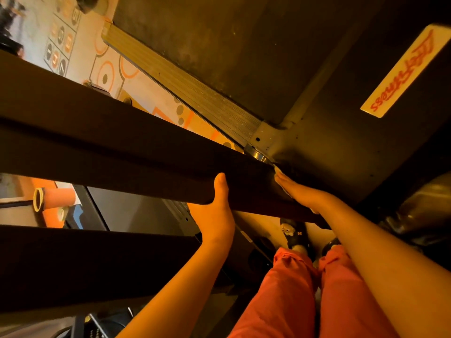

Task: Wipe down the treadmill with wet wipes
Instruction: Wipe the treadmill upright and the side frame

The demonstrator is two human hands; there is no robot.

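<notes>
1. Treadmill (pixel 244 57) fills the far right, its belt dark.
2. Bar (pixel 122 142) slants across; the left hand (pixel 219 206) has its grip clamped round it, likely to steady it.
3. Right hand (pixel 302 193), grip flat and unclenched, presses the wipe (pixel 277 170) onto the bar's right end.
4. Label (pixel 402 71): red script, upside down, seemingly ending "fitness".

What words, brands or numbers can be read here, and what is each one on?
"Profitness", in red script, upside down, first letters unsure: on the cream label on the treadmill.
Symbols on the floor tiles: too blurred to read.
White mark on the shoe: too small to read.
</notes>
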